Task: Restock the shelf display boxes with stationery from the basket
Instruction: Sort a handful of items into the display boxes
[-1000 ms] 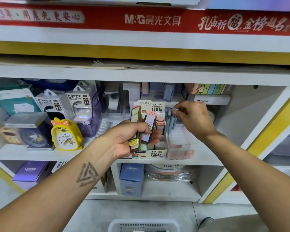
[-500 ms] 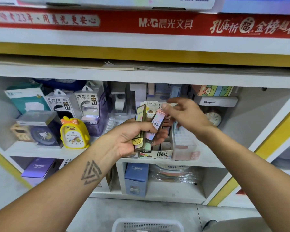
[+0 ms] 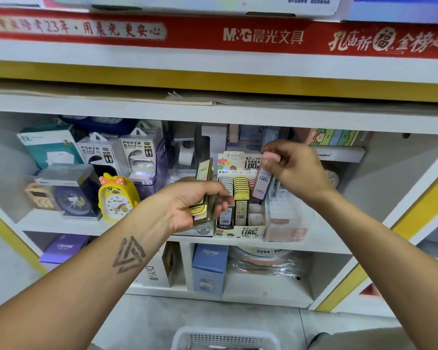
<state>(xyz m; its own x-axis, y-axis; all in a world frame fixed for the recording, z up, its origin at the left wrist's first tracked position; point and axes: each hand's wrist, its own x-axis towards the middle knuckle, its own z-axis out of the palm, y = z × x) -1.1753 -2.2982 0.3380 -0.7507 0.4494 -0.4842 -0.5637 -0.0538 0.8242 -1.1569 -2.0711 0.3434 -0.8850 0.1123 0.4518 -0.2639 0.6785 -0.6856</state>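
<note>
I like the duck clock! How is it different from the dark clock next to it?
The yellow duck clock stands bare on the shelf; the dark blue clock sits inside a clear box. The duck clock is bright yellow with an orange bow and a white face; the dark blue clock has a dark face. The duck clock is shaped like a chick, while the other looks round. Both stand upright on the same shelf, side by side.

Basket [image 3: 225, 339] cut off by bottom edge; contents unreadable. Left hand [image 3: 190, 205] hides display box's [image 3: 240, 232] left part.
</note>
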